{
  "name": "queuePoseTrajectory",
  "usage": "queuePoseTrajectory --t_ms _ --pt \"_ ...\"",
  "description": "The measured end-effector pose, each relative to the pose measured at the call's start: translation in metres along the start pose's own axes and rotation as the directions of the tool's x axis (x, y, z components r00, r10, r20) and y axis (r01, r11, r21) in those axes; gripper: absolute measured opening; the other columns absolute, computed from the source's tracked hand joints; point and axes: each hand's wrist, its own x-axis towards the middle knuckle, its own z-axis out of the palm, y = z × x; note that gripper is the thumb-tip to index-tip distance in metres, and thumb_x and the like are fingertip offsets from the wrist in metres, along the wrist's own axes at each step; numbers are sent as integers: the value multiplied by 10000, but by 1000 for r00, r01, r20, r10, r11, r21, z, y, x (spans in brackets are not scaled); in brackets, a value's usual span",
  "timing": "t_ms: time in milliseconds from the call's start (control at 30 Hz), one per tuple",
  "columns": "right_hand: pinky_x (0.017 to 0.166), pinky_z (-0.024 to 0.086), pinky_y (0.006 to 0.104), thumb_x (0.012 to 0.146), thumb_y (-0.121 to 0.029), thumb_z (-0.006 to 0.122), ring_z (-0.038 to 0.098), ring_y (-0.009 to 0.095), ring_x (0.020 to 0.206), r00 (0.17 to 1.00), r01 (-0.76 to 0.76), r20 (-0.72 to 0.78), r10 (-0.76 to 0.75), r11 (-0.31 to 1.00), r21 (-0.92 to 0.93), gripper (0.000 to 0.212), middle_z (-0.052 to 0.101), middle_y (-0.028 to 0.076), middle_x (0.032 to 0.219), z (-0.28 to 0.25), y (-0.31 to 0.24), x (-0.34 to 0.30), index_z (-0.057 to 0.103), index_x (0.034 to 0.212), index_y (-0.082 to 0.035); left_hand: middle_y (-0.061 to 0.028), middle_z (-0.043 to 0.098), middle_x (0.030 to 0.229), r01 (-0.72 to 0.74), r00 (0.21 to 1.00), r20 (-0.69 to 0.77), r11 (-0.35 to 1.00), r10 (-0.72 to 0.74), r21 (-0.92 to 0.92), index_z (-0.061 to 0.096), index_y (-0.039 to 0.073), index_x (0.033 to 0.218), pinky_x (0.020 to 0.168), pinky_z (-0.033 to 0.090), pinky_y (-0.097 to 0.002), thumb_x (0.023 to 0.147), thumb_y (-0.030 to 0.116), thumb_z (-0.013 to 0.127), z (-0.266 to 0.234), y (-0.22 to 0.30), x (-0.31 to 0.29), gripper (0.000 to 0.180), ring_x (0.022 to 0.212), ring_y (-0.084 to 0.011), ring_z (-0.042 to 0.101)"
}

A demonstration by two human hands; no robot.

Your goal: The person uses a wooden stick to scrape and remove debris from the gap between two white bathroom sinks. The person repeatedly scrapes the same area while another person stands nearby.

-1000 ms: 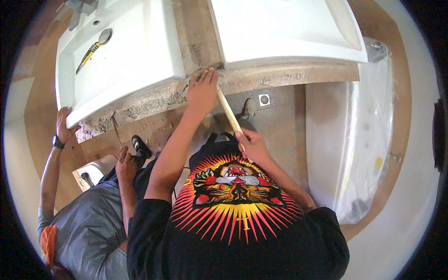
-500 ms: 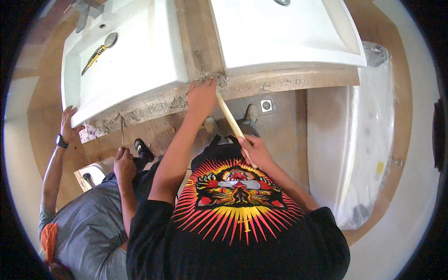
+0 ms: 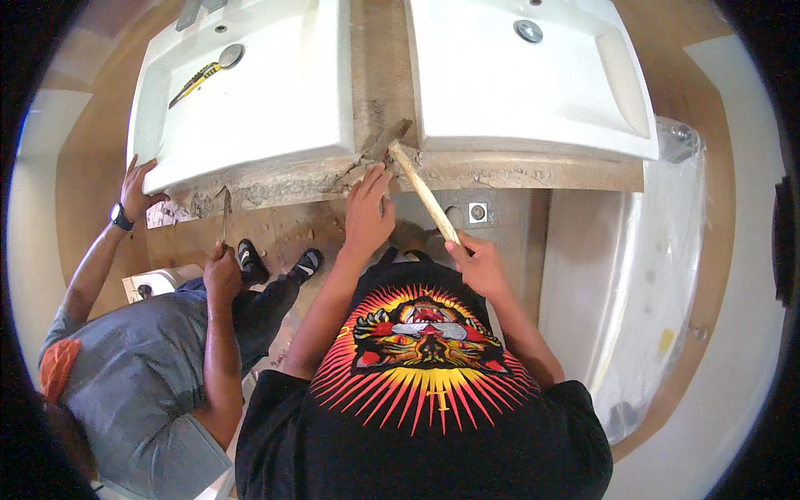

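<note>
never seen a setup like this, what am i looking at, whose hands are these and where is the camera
There is no machine here: a person works with a bare left hand and right hand. The view comes from the left of two wide fisheye cameras on that person's head, looking down, so straight edges bend. The right hand grips a hammer with a pale wooden handle; its head is at the chipped front edge of a brown counter, between two white rectangular basins. The left hand is near that edge, fingers extended. In the left basin lie a yellow-and-black utility knife and a round grey metal drain cover. A co-worker in a grey shirt is at the left, one hand at that basin's corner, the other holding a thin metal tool.
</note>
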Motion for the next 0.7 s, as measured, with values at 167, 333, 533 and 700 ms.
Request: queuePoseTrajectory --t_ms 167,333,533,700 --pt "540 460 400 832 -273 599 597 357 580 958 201 -153 -241 951 -237 342 589 238 691 -2 -9 25 613 1088 -46 -154 482 1286 50 995 -88 999 -51 -11 532 32 1151 1010 326 -418 755 11 506 -2 -5 -12 398 1209 -321 431" --pt "546 463 413 827 -285 602 609 354 598 929 268 -160 -333 906 -329 340 590 226 663 -13 -27 42 624 1075 -55 -140 503 1256 89 981 -176 996 -87 0 548 29 1108 965 362 -427 742 6 518 -1 -13 -21 367 1180 -307 455" --pt "588 490 434 831 -309 586 614 375 634 927 269 -110 -358 842 -467 356 611 202 676 -25 -29 54 614 1099 -77 -161 532 1211 141 964 -230 990 -135 10 560 17 1085 950 379 -418 737 5 520 6 -20 -29 350 1146 -316 486" --pt "561 463 436 818 -265 615 599 375 620 910 307 -91 -406 803 -510 337 587 220 671 -21 -9 62 617 1106 -89 -162 550 1184 156 960 -232 987 -157 -23 569 8 1066 945 382 -417 745 5 514 9 -23 -24 326 1136 -318 495"
